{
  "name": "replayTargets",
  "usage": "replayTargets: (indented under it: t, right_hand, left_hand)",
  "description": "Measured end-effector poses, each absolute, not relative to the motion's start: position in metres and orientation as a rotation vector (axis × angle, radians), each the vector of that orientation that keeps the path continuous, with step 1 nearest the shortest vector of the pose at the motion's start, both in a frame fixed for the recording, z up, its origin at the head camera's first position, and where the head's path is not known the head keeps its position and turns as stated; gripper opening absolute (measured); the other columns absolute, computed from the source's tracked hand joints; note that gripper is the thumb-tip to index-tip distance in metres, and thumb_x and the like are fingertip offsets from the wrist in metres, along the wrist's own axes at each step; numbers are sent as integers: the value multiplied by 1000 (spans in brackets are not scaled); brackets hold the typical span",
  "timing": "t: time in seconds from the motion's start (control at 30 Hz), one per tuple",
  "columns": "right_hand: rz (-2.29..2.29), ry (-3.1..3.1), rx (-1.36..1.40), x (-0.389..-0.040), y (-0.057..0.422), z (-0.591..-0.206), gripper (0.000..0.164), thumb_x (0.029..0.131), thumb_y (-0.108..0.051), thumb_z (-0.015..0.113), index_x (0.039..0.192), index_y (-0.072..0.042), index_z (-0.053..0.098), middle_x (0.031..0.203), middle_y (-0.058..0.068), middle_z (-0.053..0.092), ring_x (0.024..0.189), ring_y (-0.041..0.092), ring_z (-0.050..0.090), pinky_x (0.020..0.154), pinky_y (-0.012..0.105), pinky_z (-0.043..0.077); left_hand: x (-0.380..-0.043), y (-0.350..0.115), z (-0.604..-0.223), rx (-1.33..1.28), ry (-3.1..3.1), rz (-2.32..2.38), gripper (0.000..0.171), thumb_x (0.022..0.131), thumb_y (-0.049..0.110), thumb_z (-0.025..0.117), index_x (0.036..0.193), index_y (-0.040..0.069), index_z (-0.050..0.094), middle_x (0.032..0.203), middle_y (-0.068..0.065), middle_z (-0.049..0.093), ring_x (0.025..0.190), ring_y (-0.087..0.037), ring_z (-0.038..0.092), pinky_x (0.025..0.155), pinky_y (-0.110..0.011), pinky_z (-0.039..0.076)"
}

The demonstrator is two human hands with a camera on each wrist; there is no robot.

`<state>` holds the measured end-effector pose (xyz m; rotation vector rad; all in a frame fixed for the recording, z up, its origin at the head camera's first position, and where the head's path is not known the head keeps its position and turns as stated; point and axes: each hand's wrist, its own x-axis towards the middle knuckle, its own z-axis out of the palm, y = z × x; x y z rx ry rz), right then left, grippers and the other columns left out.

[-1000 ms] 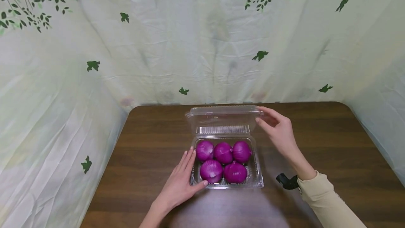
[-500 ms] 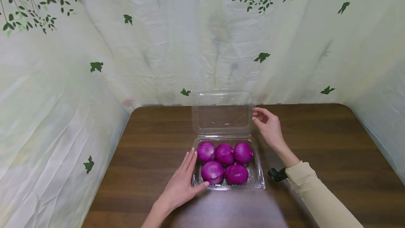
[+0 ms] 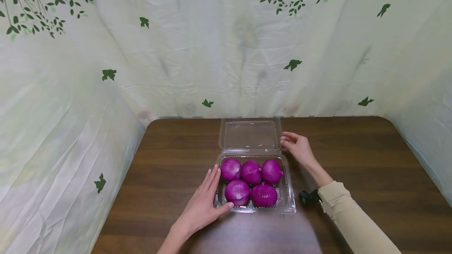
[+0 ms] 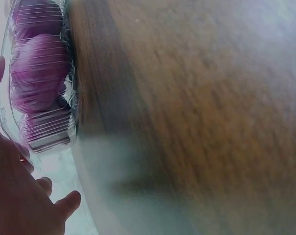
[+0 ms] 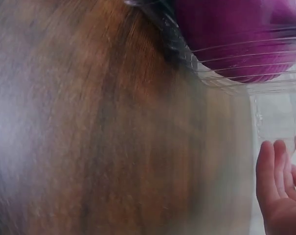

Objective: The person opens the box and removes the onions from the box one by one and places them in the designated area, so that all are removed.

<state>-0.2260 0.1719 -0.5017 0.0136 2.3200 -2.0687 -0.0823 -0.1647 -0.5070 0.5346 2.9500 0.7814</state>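
In the head view, a clear plastic clamshell container (image 3: 287,203) stands on the table, holding several glossy purple onions (image 3: 237,192). Its clear lid (image 3: 250,134) is folded back behind the base and lies nearly flat. My left hand (image 3: 201,203) rests against the container's left side, fingers straight along the wall and thumb by the front left corner. At the lid's right edge is my right hand (image 3: 300,148), fingertips at the edge. The right wrist view has its fingers (image 5: 267,171) fairly straight beside the lid. One onion (image 5: 240,39) shows through the ribbed wall there.
A dark wood table (image 3: 169,148) carries the container. Behind it and at both sides hangs a pale curtain (image 3: 197,50) printed with leaves and birds. A black device (image 3: 308,196) sits at the right wrist by the sleeve cuff.
The lid has swung backward and down from upright to nearly flat. My right hand has moved left and down with its edge. My left hand stays against the container.
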Motion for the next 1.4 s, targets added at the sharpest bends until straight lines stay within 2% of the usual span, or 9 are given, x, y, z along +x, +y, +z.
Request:
replayTargets:
  t: [0.17,0.3,0.43,0.53,0.7,0.83,0.93,1.13,1.4]
  right_hand:
    - [-2143,2157,69,-224,175,-508,45,96,2,58,137,15,45,127,37,54,87,12,68,79,33,57]
    - [-2119,2127,76,-219,179,-509,47,99,-6,58,140,12,44,132,34,53,92,15,68,79,32,57]
    - [-2061,2199,41,-208,185,-507,48,100,-12,57,140,11,43,132,33,53,92,15,69,80,35,57]
    - [-2021,2311,-6,-198,189,-504,44,100,-8,56,138,11,45,130,33,55,96,16,68,81,37,57]
    - [-1829,2633,-136,-183,192,-499,37,97,-7,59,131,5,55,125,24,62,105,27,64,82,31,54]
    - [-1642,2840,-248,-171,193,-495,36,95,-10,64,129,-1,59,121,18,64,106,29,62,87,40,52]
    - [-1573,2912,-355,-161,191,-494,37,92,-7,67,128,-3,60,120,17,63,105,30,62,83,49,53]
    - [-1425,3025,-610,-145,187,-496,44,86,-3,72,128,-5,61,127,9,60,110,28,59,86,49,53]
    - [-1303,3011,-867,-133,183,-499,57,82,-15,79,136,-15,59,141,4,53,129,22,46,100,47,43]
  left_hand:
    - [-82,-164,-506,518,2941,786,105,83,74,57,160,17,13,165,6,2,149,-27,9,108,-62,30]
    - [-82,-164,-506,507,2935,784,105,82,74,56,160,18,13,165,6,2,149,-27,9,107,-63,30]
    - [-82,-164,-506,510,2930,782,105,83,74,56,160,18,12,165,5,2,149,-28,9,107,-63,29]
    - [-82,-164,-506,503,2919,782,105,83,74,56,160,18,12,165,6,1,149,-27,9,107,-63,29]
    - [-83,-164,-506,488,2910,786,106,82,75,56,160,19,11,165,7,0,149,-26,9,105,-66,29]
    - [-83,-164,-506,490,2917,781,106,82,77,54,160,19,11,165,7,0,149,-27,10,105,-66,30]
    - [-83,-164,-506,493,2917,776,106,82,77,54,160,20,11,165,7,0,149,-27,10,106,-65,30]
    - [-83,-164,-507,483,2896,794,106,82,77,54,160,20,10,164,8,-1,149,-27,9,106,-66,29]
    - [-83,-164,-507,500,2899,805,106,83,75,55,160,20,9,164,7,-1,149,-27,9,107,-64,28]
